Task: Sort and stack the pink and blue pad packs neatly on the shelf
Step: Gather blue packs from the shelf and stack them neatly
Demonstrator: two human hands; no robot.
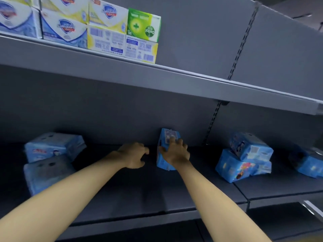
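Observation:
My right hand (pixel 176 152) grips a blue pad pack (pixel 167 138) that stands upright on end against the back wall of the dark grey shelf (pixel 139 189). Just left of it, my left hand (pixel 134 154) hovers with fingers loosely curled and holds nothing. Two blue packs (pixel 52 147) are stacked at the left, the lower one (pixel 45 173) in shadow. At the right, one blue pack (pixel 250 147) lies tilted on another (pixel 241 168). One more blue pack (pixel 307 165) lies at the far right edge. No pink pack is in view.
The upper shelf (pixel 157 75) overhangs the hands and carries stacked soap boxes (pixel 83 27) and a green box (pixel 144 25). A slotted upright (pixel 212 123) divides the back wall. The lower shelf's front lip (pixel 132 222) runs across the bottom.

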